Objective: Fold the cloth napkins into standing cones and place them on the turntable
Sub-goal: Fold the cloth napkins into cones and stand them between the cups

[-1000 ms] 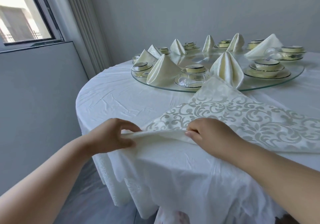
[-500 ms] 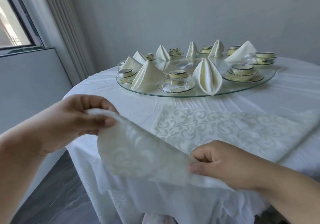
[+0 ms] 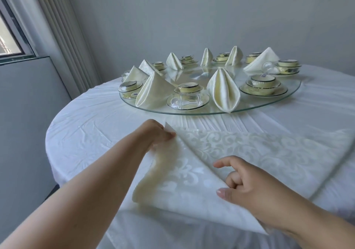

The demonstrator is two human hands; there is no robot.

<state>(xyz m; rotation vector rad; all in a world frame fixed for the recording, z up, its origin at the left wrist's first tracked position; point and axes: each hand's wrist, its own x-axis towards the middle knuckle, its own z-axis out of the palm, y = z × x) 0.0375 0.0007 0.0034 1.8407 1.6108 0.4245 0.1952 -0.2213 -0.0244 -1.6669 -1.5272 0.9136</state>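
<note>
Left hand [image 3: 160,133] pinches the napkin [image 3: 240,152] corner, folding it over; right hand [image 3: 244,183], fingers loosely curled, holds nothing and should press the crease flat on the counter [image 3: 92,118].

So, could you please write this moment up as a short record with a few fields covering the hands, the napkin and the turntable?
surface: round table with white tablecloth
work piece: patterned napkin, lying on the near side of the table, left part folded over
left hand: grip pinches the napkin's folded corner
right hand: rests on the napkin's near fold, fingers loosely curled, holding nothing
glass turntable: carries folded napkin cones, bowls on saucers and glasses
nearest cones: one at front left, one at front centre
</note>
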